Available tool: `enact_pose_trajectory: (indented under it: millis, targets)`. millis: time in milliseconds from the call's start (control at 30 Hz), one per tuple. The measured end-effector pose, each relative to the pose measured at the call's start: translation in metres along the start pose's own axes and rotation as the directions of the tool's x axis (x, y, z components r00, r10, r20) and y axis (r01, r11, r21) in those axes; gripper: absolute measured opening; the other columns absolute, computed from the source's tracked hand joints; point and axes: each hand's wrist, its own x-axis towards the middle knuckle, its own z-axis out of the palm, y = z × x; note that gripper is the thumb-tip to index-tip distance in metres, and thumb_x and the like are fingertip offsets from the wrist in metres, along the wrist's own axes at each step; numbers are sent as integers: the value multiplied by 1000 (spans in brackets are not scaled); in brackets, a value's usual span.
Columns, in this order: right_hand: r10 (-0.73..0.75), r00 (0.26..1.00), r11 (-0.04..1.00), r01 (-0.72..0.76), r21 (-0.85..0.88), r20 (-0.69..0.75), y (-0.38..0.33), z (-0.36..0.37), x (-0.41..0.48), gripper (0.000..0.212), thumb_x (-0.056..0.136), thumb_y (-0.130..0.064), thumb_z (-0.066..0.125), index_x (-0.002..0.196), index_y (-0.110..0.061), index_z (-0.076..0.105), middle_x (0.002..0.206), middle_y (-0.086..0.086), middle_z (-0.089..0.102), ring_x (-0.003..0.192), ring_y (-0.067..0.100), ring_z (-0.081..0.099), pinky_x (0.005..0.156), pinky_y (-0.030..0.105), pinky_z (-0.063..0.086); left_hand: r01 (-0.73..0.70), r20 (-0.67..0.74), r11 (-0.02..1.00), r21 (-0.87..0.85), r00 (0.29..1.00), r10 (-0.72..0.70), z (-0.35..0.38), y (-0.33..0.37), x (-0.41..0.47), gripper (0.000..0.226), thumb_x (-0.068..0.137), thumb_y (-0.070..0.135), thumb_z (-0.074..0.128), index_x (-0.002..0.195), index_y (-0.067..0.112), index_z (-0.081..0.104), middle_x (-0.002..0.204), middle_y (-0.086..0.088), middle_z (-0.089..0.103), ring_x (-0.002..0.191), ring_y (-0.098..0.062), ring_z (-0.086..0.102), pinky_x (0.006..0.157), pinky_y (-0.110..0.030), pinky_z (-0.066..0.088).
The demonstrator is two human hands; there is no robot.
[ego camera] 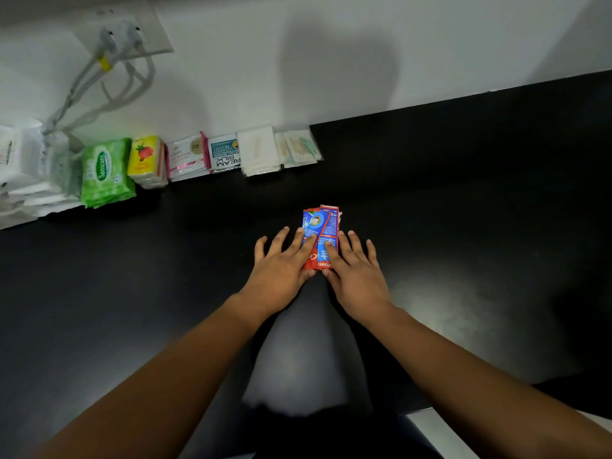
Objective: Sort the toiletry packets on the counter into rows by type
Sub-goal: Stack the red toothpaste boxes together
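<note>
A small stack of red and blue toothpaste packets (322, 223) lies on the black counter (463, 193) in the middle. My left hand (281, 266) lies flat with straight fingers on the stack's left side. My right hand (354, 270) lies flat on its right side, forefinger on top of the packets. Both thumbs meet at the stack's near edge. Along the wall stands a row of sorted piles: green wipes pack (106, 172), yellow strawberry packets (147, 160), pink-edged sachets (187, 157), teal sachets (225, 152), white packets (260, 150) and clear cotton-swab bags (299, 147).
White packages (29, 173) sit at the far left under a wall socket (122, 31) with white cables (99, 91) hanging down. The white wall runs behind the row. The counter's near edge shows at the lower right (424, 410).
</note>
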Motion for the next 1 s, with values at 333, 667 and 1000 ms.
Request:
enact_pose_trajectory:
  millis: [333, 667, 1000]
  targets:
    - [4, 999, 1000, -4, 6, -34, 11, 1, -5, 58, 100, -47, 43, 150, -19, 37, 158, 12, 34, 150, 30, 21, 122, 49, 12, 153, -40, 912, -380, 983, -182, -22, 16, 9, 64, 89, 30, 72, 146, 21, 46, 139, -4, 47, 121, -20, 52, 99, -33, 48]
    - [18, 999, 999, -16, 50, -32, 11, 2, -6, 64, 98, -54, 29, 153, -20, 30, 159, 8, 31, 151, 26, 17, 123, 48, 11, 401, 94, 619, -675, 879, -467, -33, 24, 22, 51, 72, 30, 85, 113, 21, 55, 81, 11, 64, 72, 2, 63, 62, -22, 52]
    - [19, 999, 998, -17, 58, -32, 12, 2, -7, 63, 99, -55, 29, 153, -23, 28, 160, 7, 31, 151, 24, 17, 123, 46, 10, 406, 69, 670, -622, 880, -469, -30, 24, 27, 40, 82, 34, 80, 113, 17, 60, 100, -1, 69, 88, -13, 67, 75, -30, 56]
